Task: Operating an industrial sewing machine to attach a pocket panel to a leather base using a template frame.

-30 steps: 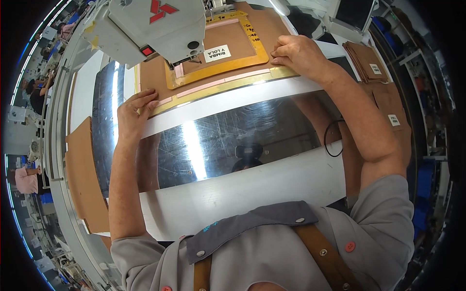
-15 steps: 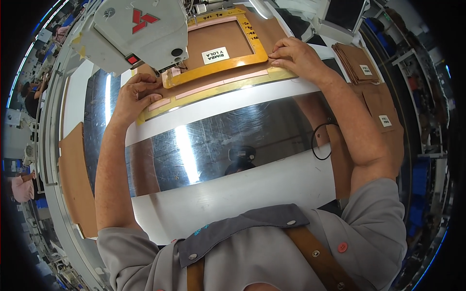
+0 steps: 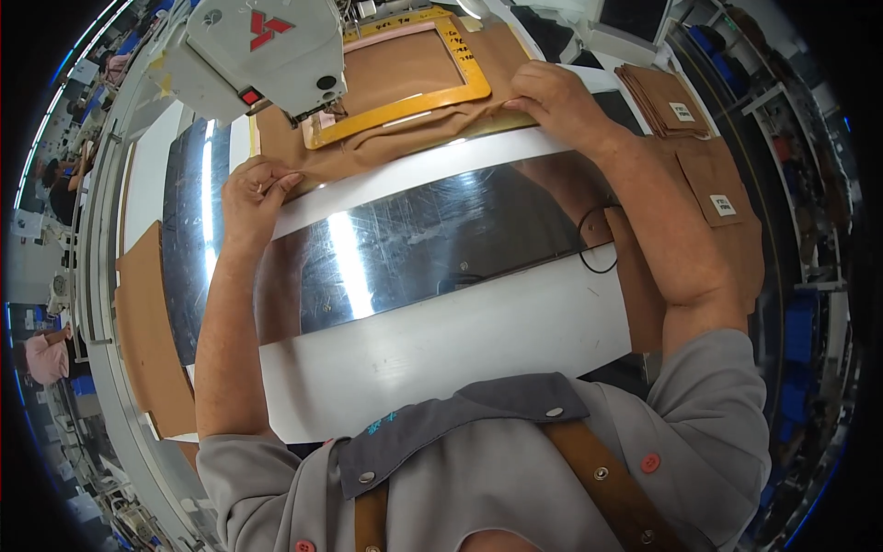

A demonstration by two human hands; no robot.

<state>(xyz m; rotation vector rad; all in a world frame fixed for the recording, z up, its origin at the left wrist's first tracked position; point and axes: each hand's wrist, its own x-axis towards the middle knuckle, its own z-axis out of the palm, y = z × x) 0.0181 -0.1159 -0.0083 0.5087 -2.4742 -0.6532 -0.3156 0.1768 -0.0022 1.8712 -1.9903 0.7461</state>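
Note:
A brown sheet (image 3: 368, 155) of leather-like material lies under a yellow rectangular frame (image 3: 418, 104) with handwriting on it. The sheet's near part is wrinkled and bulges up in folds. At its near left corner my left hand (image 3: 256, 191) is closed, thumb and fingers pinching the edge. My right hand (image 3: 559, 103) pinches the same sheet at its near right, beside the frame's corner. Above the frame's left side stands the grey sewing machine head (image 3: 267, 64); its needle area is partly hidden. A thin yellow strip (image 3: 441, 136) shows under the sheet's near edge.
A shiny metal plate (image 3: 432, 239) lies across the white table (image 3: 460, 336) before me. Brown pieces with white labels are stacked (image 3: 658, 101) at the right, near a black cable loop (image 3: 589, 258). Brown panels (image 3: 152, 340) lie at the left. A screen (image 3: 635, 18) stands far right.
Both hands now hold the sheet's edge and have drawn it nearer, over the yellow strip, so it wrinkles. Its white label has slid from the frame's window to mostly under the near bar.

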